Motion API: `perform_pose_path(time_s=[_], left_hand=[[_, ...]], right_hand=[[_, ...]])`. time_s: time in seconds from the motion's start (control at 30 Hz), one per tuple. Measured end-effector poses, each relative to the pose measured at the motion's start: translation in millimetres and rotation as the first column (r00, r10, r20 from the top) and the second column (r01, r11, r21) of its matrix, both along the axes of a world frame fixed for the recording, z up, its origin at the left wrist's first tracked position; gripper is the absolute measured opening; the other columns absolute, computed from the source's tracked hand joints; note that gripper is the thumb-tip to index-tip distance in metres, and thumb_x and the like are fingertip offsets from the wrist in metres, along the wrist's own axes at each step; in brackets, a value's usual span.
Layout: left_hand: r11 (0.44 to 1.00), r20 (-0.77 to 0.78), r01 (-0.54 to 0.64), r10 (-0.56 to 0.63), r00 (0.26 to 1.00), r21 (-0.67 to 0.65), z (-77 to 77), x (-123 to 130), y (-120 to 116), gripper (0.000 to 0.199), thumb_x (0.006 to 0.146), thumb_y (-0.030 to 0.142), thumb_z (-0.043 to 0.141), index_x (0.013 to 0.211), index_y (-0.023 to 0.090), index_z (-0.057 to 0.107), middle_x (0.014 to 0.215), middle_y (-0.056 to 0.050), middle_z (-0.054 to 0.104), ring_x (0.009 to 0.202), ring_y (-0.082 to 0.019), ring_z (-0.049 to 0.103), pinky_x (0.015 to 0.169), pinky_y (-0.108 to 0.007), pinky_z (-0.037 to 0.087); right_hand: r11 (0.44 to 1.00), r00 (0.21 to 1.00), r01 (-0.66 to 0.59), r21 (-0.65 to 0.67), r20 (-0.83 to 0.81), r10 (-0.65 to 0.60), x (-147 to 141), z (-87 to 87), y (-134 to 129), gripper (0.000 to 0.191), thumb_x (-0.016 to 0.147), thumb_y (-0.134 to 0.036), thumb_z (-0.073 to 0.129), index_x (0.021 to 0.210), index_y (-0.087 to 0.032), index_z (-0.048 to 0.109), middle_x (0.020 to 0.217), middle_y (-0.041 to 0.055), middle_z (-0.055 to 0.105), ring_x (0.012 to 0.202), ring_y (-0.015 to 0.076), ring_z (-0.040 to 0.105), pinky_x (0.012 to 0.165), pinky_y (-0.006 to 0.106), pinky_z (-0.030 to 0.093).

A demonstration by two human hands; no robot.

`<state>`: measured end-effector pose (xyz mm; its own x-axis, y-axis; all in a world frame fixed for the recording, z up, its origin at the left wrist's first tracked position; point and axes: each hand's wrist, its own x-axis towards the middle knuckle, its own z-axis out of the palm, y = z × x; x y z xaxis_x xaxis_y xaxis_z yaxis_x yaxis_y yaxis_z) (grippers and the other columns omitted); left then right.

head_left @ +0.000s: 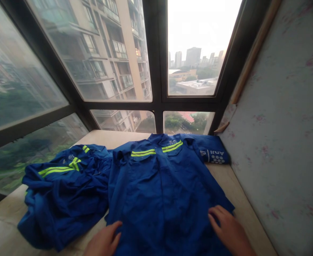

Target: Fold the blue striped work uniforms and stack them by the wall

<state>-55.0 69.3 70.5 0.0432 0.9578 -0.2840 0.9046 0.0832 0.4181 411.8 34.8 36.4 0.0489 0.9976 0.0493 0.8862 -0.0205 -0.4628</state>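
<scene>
A blue work jacket (160, 192) with yellow-green reflective stripes across its chest lies spread front up, collar toward the window. At its lower left edge is my left hand (103, 241), with thumb and forefinger apart and no cloth visible between them. My right hand (229, 229) touches the lower right side of the jacket, its fingers curved and slightly apart. The lowest part of the jacket runs out of view between both hands.
Left of the jacket lies a rumpled blue garment (68, 192) with similar stripes. A folded blue garment (215, 149) with white "Anji" lettering sits by the papered wall (284, 142). Window frames (159, 105) border the pale ledge (248, 217) at the back and left.
</scene>
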Motion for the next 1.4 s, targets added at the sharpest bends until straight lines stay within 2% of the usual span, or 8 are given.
perform_pose_path(time_s=[0.13, 0.27, 0.47, 0.67, 0.87, 1.17, 1.3, 1.4], left_hand=[[0.941, 0.062, 0.219, -0.243, 0.968, 0.258, -15.1, 102.0, 60.2, 0.038, 0.091, 0.023, 0.038, 0.111, 0.022, 0.07, 0.115, -0.008, 0.072, 0.107, -0.021, 0.068, 0.096, -0.033, 0.052], [0.848, -0.077, 0.27, -0.264, 0.961, 0.456, -58.3, 158.3, 102.2, 0.053, 0.088, 0.008, 0.033, 0.133, 0.019, 0.059, 0.132, -0.009, 0.065, 0.125, -0.021, 0.058, 0.106, -0.04, 0.049], [0.827, -0.224, 0.383, -0.315, 0.922, 0.411, -96.3, 161.7, 108.5, 0.055, 0.093, 0.029, 0.043, 0.145, 0.012, 0.045, 0.152, -0.016, 0.043, 0.143, -0.032, 0.037, 0.114, -0.058, 0.034], [0.762, -0.288, 0.536, -0.455, 0.843, 0.365, -101.8, 153.6, 89.7, 0.066, 0.096, 0.047, 0.039, 0.153, 0.015, 0.03, 0.161, -0.012, 0.027, 0.148, -0.035, 0.024, 0.116, -0.064, 0.024], [0.762, -0.228, 0.563, -0.515, 0.827, 0.321, -95.0, 150.9, 84.0, 0.065, 0.094, 0.043, 0.044, 0.152, 0.016, 0.032, 0.158, -0.013, 0.033, 0.148, -0.034, 0.024, 0.118, -0.063, 0.018], [0.718, -0.208, 0.613, -0.579, 0.789, 0.33, -88.0, 150.7, 90.5, 0.063, 0.091, 0.028, 0.044, 0.152, 0.016, 0.033, 0.155, -0.014, 0.04, 0.148, -0.029, 0.026, 0.12, -0.055, 0.017], [0.683, -0.263, 0.628, -0.571, 0.777, 0.373, -84.7, 149.1, 118.7, 0.065, 0.09, 0.025, 0.043, 0.153, 0.016, 0.03, 0.157, -0.012, 0.036, 0.149, -0.025, 0.024, 0.121, -0.05, 0.016], [0.731, -0.317, 0.571, -0.478, 0.819, 0.373, -84.2, 154.6, 158.3, 0.064, 0.091, 0.025, 0.043, 0.152, 0.014, 0.032, 0.158, -0.013, 0.035, 0.148, -0.026, 0.025, 0.121, -0.05, 0.018]], right_hand=[[0.991, 0.995, -0.094, -0.097, 0.016, 0.096, -125.8, 20.4, 61.5, 0.023, 0.095, -0.034, 0.046, 0.094, -0.023, 0.066, 0.093, 0.0065, 0.071, 0.084, 0.0218, 0.069, 0.07, 0.029, 0.051], [0.984, 0.993, -0.045, -0.17, 0.101, 0.063, -181.8, -0.3, 91.0, 0.025, 0.087, -0.02, 0.056, 0.111, -0.015, 0.061, 0.106, 0.0159, 0.069, 0.096, 0.0286, 0.069, 0.075, 0.033, 0.051], [0.983, 0.968, 0.02, -0.184, -0.241, -0.065, -159.3, -40.5, 97.9, 0.038, 0.083, -0.01, 0.047, 0.116, -0.015, 0.064, 0.095, 0.0105, 0.073, 0.088, 0.0231, 0.07, 0.078, 0.031, 0.052], [0.987, 0.668, 0.161, -0.007, -0.735, -0.114, -140.4, -47.2, 90.6, 0.041, 0.084, -0.031, 0.048, 0.113, -0.011, 0.069, 0.087, 0.0088, 0.074, 0.078, 0.0237, 0.07, 0.074, 0.033, 0.057], [0.994, 0.838, -0.107, 0.033, -0.534, 0.108, -146.3, -33.3, 82.2, 0.041, 0.082, -0.021, 0.049, 0.114, -0.012, 0.072, 0.111, 0.0145, 0.073, 0.104, 0.0282, 0.069, 0.096, 0.04, 0.052], [0.971, 0.936, -0.216, -0.097, -0.304, 0.178, -149.9, -22.1, 79.8, 0.047, 0.081, -0.013, 0.047, 0.122, -0.018, 0.069, 0.116, 0.0104, 0.072, 0.109, 0.0246, 0.067, 0.097, 0.033, 0.049], [0.978, 0.918, -0.2, -0.064, -0.361, 0.164, -144.2, -15.1, 83.4, 0.046, 0.082, -0.015, 0.044, 0.121, -0.014, 0.07, 0.107, 0.0114, 0.074, 0.097, 0.0246, 0.07, 0.089, 0.034, 0.053], [0.977, 0.905, -0.21, -0.029, -0.384, 0.184, -142.1, -10.7, 85.3, 0.046, 0.082, -0.016, 0.044, 0.12, -0.013, 0.07, 0.102, 0.0121, 0.075, 0.092, 0.0256, 0.071, 0.085, 0.036, 0.054]])
